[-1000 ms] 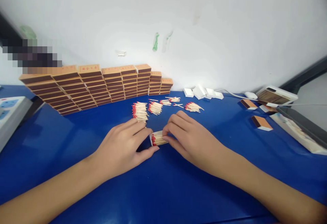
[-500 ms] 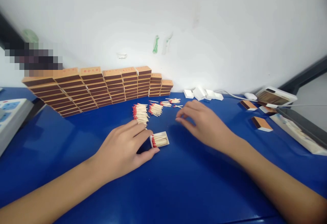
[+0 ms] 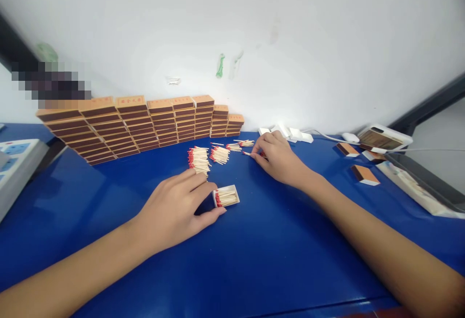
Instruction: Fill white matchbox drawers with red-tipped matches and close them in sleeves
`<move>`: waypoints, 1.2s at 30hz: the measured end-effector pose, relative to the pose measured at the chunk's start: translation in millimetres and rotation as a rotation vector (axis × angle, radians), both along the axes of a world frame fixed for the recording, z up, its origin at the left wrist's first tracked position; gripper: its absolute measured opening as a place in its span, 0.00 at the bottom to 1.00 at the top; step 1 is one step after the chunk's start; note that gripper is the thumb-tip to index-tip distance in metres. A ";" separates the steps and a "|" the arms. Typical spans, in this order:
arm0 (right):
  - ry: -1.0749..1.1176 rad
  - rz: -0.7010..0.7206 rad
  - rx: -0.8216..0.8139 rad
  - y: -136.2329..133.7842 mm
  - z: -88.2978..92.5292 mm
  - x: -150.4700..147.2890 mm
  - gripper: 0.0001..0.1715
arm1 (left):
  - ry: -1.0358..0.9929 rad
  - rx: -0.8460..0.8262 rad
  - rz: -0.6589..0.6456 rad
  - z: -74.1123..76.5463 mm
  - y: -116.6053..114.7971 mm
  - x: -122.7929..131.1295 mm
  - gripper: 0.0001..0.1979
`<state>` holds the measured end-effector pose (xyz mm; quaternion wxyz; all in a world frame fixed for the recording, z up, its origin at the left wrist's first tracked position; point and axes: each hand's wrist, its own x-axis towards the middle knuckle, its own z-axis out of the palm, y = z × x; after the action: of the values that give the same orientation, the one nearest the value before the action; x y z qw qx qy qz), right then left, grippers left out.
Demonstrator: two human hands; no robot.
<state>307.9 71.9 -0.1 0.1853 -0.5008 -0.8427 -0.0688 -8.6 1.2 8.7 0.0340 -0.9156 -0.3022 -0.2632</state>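
A small white matchbox tray [image 3: 237, 193] full of red-headed matches lies on the blue table, heads to the left. My left hand [image 3: 178, 202] grips it at its left end, thumb along the near side and fingers at the far side. Further back, my right hand [image 3: 278, 158] pinches a single match [image 3: 246, 153] between thumb and fingertips, its red head pointing left. Between the hands and the wall lie loose matches: a big heap [image 3: 198, 157], a smaller heap [image 3: 220, 154] and a few scattered matches [image 3: 244, 143].
A stepped wall of stacked matchboxes [image 3: 145, 124] runs along the back left. White empty trays [image 3: 296, 134] sit by the wall, partly behind my right hand. At right are loose matchboxes [image 3: 364, 174], a white cable [image 3: 325, 136] and a pouch [image 3: 407, 189].
My right hand has moved back and a little left, and its fingers have closed on a lone match. My left hand keeps its place at the tray.
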 end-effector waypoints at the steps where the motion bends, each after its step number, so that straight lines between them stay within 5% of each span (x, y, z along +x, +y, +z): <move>1: -0.004 0.004 0.000 -1.2 0.5 0.2 0.08 | 0.001 0.000 0.000 0.5 -0.2 0.0 0.11; 19: -0.017 0.061 -0.054 -8.2 5.4 -1.4 0.09 | 0.011 -0.001 0.005 0.8 0.0 0.4 0.11; 29: 0.052 0.257 -0.050 -68.4 38.3 -47.6 0.08 | 0.008 0.006 0.034 0.1 0.2 -0.3 0.11; 36: -0.115 0.279 0.061 -82.5 25.1 -71.7 0.12 | 0.013 0.016 0.025 0.0 2.5 1.4 0.11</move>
<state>236.3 -10.6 25.0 0.1597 -0.3682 -0.9108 -0.0965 -7.2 3.7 8.7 0.0465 -0.9132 -0.3113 -0.2590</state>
